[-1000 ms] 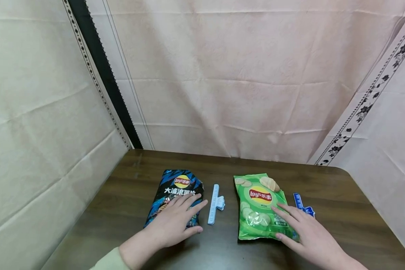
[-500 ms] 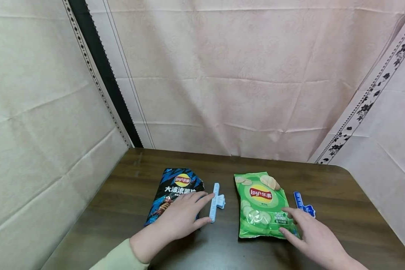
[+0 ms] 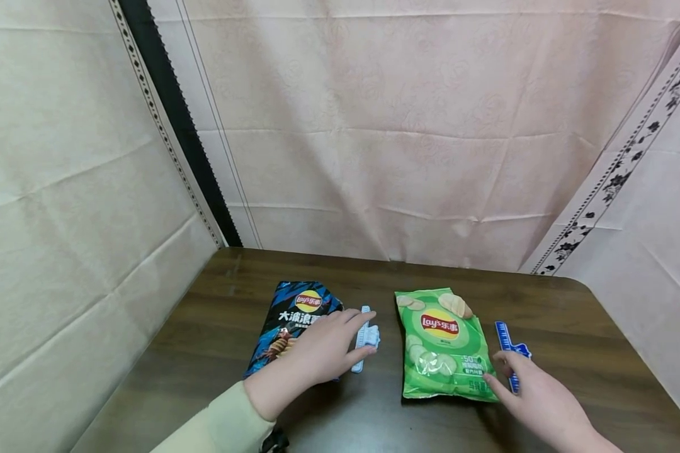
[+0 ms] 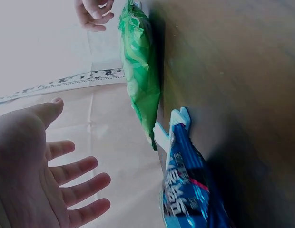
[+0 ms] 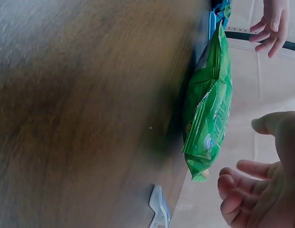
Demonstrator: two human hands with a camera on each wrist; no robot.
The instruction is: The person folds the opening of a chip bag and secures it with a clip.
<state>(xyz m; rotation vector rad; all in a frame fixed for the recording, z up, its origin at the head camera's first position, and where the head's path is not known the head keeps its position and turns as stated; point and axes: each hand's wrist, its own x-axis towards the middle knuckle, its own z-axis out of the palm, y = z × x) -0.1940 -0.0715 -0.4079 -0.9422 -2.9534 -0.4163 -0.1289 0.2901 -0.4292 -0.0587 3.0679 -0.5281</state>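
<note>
Above the right side of a black and blue Lay's chip bag (image 3: pixel 280 318) hovers my left hand (image 3: pixel 325 349), its fingers reaching over a light blue bag clip (image 3: pixel 367 336). The left wrist view shows that hand with spread fingers, apart from the bag and clip. My right hand (image 3: pixel 546 399) is beside the lower right corner of a green Lay's chip bag (image 3: pixel 442 352), over part of a dark blue bag clip (image 3: pixel 504 336). Its fingers are loosely bent with nothing in them, raised off the table in the right wrist view. Both bags lie flat, front up.
The brown wooden table (image 3: pixel 362 421) has a rounded far right corner. Pale cloth (image 3: pixel 402 126) hangs behind it and along both sides. A small black object (image 3: pixel 274 439) shows below the left sleeve, mostly hidden.
My left hand has moved right, from over the black and blue bag to above the light blue clip. The right hand has shifted right off the green bag, its fingers bending more.
</note>
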